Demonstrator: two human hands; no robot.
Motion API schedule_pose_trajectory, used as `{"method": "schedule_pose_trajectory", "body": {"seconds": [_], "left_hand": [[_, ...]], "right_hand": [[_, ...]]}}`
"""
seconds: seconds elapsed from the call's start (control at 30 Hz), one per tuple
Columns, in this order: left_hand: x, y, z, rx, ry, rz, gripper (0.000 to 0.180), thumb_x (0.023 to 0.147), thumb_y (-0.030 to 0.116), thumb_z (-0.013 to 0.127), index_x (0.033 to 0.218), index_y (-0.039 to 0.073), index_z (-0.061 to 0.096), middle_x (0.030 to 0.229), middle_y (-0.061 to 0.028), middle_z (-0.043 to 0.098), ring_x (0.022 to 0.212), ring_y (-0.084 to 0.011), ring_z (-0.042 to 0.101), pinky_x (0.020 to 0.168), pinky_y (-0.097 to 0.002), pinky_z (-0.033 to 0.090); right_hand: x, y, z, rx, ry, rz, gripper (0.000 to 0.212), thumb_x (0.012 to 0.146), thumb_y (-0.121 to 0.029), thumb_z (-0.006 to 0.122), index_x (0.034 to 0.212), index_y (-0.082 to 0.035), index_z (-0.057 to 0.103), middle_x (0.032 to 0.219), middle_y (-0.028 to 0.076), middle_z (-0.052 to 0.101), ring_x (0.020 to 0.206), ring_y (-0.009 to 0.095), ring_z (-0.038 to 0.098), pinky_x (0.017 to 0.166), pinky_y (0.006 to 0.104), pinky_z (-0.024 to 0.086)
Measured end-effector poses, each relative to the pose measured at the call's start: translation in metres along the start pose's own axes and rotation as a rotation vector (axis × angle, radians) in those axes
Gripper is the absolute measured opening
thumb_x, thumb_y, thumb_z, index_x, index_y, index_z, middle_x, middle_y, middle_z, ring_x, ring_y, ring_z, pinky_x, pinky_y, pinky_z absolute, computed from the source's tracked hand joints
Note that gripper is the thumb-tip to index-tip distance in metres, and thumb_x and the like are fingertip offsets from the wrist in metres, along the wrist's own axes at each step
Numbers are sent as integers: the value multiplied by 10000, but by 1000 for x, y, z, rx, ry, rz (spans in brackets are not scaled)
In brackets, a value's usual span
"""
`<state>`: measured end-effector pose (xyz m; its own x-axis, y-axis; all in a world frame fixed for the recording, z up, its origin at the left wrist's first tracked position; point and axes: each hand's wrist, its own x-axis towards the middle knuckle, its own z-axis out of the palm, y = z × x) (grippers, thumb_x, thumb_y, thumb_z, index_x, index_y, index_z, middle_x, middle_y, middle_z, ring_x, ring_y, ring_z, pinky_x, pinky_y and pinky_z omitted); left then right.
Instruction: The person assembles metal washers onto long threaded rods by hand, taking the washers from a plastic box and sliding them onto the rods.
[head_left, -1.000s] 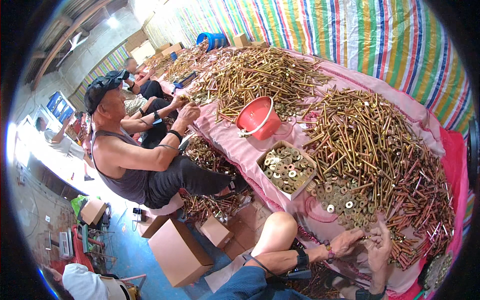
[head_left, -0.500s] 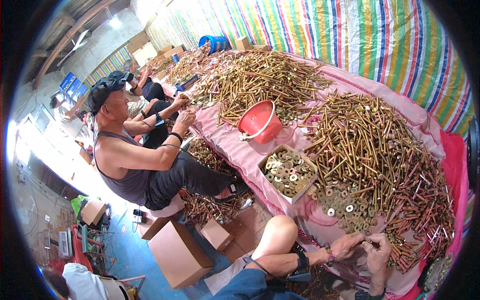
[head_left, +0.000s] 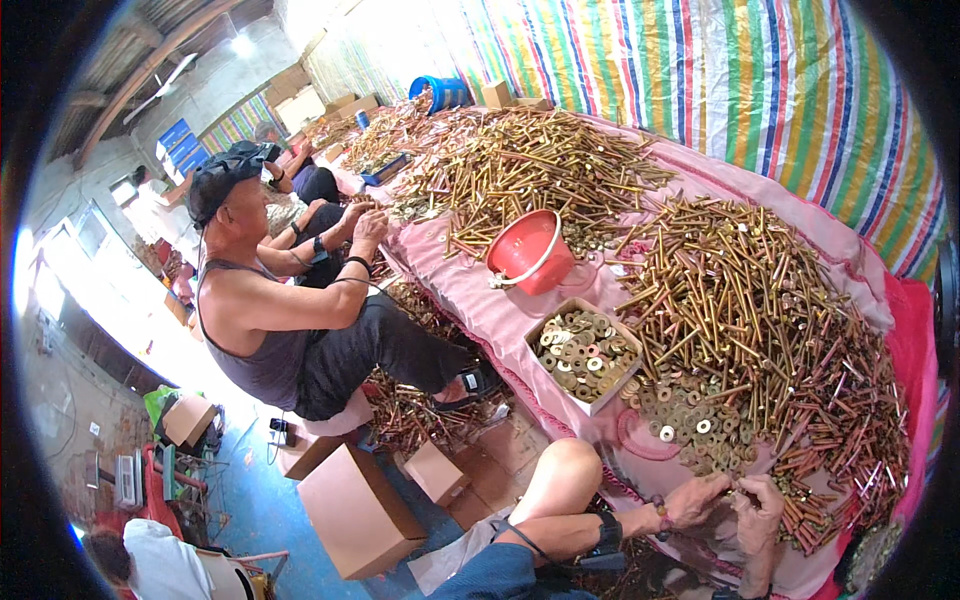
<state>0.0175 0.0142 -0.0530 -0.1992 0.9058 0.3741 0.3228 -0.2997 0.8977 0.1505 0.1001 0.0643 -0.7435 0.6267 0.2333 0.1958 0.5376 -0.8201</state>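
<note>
My left hand (head_left: 697, 500) and my right hand (head_left: 758, 510) meet close together at the near right edge of the cloth-covered work surface. Both have their fingertips pinched closed; whatever sits between them is too small to make out. Just beyond my fingers spreads a loose heap of flat metal washers (head_left: 705, 425). A large pile of long brassy bolts (head_left: 730, 290) rises behind that. To the right of my right hand lie shorter, reddish bolts (head_left: 850, 450). An open cardboard box (head_left: 560, 384) filled with washers stands left of the loose heap.
A red bucket (head_left: 556, 268) with a pale handle leans on the pink cloth (head_left: 465, 300). Another bolt pile (head_left: 540, 165) and a blue tub (head_left: 447, 92) lie farther off. A co-worker (head_left: 265, 310) sits at the left, hands raised. Cartons (head_left: 360, 510) stand on the floor.
The view has shifted slightly, so the scene sits a little lower and to the right. My hands stay together in nearly the same pose.
</note>
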Motion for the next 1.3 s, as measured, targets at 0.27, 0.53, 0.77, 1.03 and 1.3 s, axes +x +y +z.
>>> {"method": "schedule_pose_trajectory", "body": {"seconds": [0.27,0.53,0.77,1.03,1.3], "left_hand": [[0,-55,34,278,-56,49,339,837,80,569,1147,2,455,1006,-203,521,991,-408,563,837,-438,470],[2,-25,21,251,5,66,399,877,136,594,1232,-2,476,1059,-194,530,1027,-359,551,900,-411,457],[2,26,-1,-58,104,-95,279,996,276,580,1160,50,591,1015,-203,611,962,-358,620,838,-424,500],[6,12,-31,-58,238,-324,323,1045,291,523,998,-6,642,745,-41,663,649,-103,597,588,-292,501],[9,32,-18,152,156,-227,329,1017,289,575,877,-1,641,630,-90,605,578,-179,589,551,-337,467]], "right_hand": [[2,4,7,-26,49,-14,307,779,-205,781,871,31,608,868,114,633,794,225,607,747,352,493],[1,4,9,54,47,101,222,919,-176,672,994,27,623,846,54,608,670,119,572,607,288,474],[-1,41,8,233,332,56,192,973,-114,609,1102,28,608,824,26,599,649,90,540,563,241,448],[-1,19,0,560,-309,467,288,940,-149,670,1137,59,639,911,118,722,711,152,705,587,254,565],[11,31,-19,-9,107,351,180,913,-140,660,937,31,710,773,122,707,646,170,672,590,327,546]]}}
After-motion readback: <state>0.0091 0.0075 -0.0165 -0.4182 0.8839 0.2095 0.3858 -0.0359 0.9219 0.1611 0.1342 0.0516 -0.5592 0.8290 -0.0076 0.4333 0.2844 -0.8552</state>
